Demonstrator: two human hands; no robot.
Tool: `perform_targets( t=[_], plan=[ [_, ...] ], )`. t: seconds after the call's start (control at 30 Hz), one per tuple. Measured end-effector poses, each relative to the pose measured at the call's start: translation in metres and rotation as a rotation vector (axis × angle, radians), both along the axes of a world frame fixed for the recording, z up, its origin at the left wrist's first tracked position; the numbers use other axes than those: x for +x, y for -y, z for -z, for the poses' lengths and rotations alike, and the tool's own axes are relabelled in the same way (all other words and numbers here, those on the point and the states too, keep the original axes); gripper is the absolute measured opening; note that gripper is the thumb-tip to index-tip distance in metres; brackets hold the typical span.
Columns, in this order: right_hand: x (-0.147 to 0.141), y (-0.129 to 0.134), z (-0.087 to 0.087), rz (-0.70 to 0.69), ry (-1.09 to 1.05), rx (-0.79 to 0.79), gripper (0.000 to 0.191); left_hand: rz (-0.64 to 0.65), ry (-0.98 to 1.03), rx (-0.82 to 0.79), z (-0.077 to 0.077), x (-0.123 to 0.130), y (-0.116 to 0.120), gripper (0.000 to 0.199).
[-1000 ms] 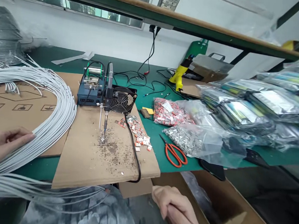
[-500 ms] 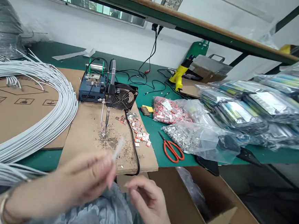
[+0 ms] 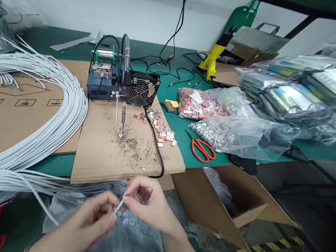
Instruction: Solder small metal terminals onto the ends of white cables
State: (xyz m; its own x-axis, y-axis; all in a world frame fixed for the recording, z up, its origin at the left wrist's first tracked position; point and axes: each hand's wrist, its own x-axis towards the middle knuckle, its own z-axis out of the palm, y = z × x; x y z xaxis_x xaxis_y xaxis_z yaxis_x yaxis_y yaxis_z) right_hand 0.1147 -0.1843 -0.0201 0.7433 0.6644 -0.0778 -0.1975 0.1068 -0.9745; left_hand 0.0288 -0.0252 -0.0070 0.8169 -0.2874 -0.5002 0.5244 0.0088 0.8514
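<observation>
In front of my lap, my left hand (image 3: 95, 218) pinches a white cable (image 3: 119, 206) close to its end. My right hand (image 3: 147, 203) closes thumb and forefinger on the tip of the same cable. The fingers cover the very end, so its detail is hidden. Beyond the hands, a soldering iron (image 3: 125, 87) stands upright in a holder, its tip down over a small heap of solder bits on a cardboard sheet (image 3: 96, 151). Small metal connectors (image 3: 163, 131) with orange parts lie scattered to the right of the iron.
A big coil of white cables (image 3: 76, 107) fills the left side. Behind the iron are a blue soldering station (image 3: 101, 89) and a fan (image 3: 141, 93). Orange-handled scissors (image 3: 202, 150) and bags of parts (image 3: 214, 133) lie to the right. An open cardboard box (image 3: 225, 212) stands below the table edge.
My right hand has come in to the left and up, and now grips the cable tip. My left hand has lowered with the cable. The camera view has tilted down.
</observation>
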Motion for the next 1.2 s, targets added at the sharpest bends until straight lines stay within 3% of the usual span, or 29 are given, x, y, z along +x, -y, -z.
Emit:
perform_targets(
  t=[0.1,0.2,0.3,0.37,0.5,0.63,0.8,1.03,1.13,1.2],
  plan=[
    [-0.006,-0.006,0.003,-0.001,-0.039,0.040,0.015,-0.224,0.062,-0.065,0.014,-0.002,0.010,0.039],
    [-0.006,-0.011,0.001,0.059,-0.196,0.208,0.023,-0.324,0.048,-0.106,0.017,-0.006,0.016,0.039],
    [0.000,-0.010,-0.005,0.343,-0.413,0.490,0.033,-0.437,0.018,-0.124,0.009,-0.010,0.015,0.040],
    [0.004,-0.007,-0.007,0.472,-0.351,0.487,0.033,-0.484,0.010,-0.153,0.004,-0.012,0.012,0.040],
    [0.000,-0.004,-0.004,0.128,-0.030,0.056,0.015,-0.443,0.040,-0.240,0.004,-0.013,0.006,0.036],
    [-0.005,-0.007,-0.006,-0.056,0.114,0.001,0.011,-0.402,0.003,-0.283,0.008,-0.013,0.004,0.035],
    [-0.002,-0.010,-0.016,-0.053,0.346,0.018,0.010,-0.331,-0.052,-0.302,0.007,-0.013,0.003,0.039],
    [-0.001,-0.004,-0.024,-0.034,0.549,-0.062,0.011,-0.325,0.037,-0.160,0.005,-0.013,0.004,0.041],
    [-0.003,-0.005,-0.021,-0.023,0.486,-0.042,0.013,-0.292,0.088,-0.089,0.004,-0.012,0.004,0.041],
    [-0.007,-0.009,-0.014,-0.045,0.267,0.043,0.011,-0.263,0.141,-0.029,0.004,-0.012,0.004,0.042]
  ],
)
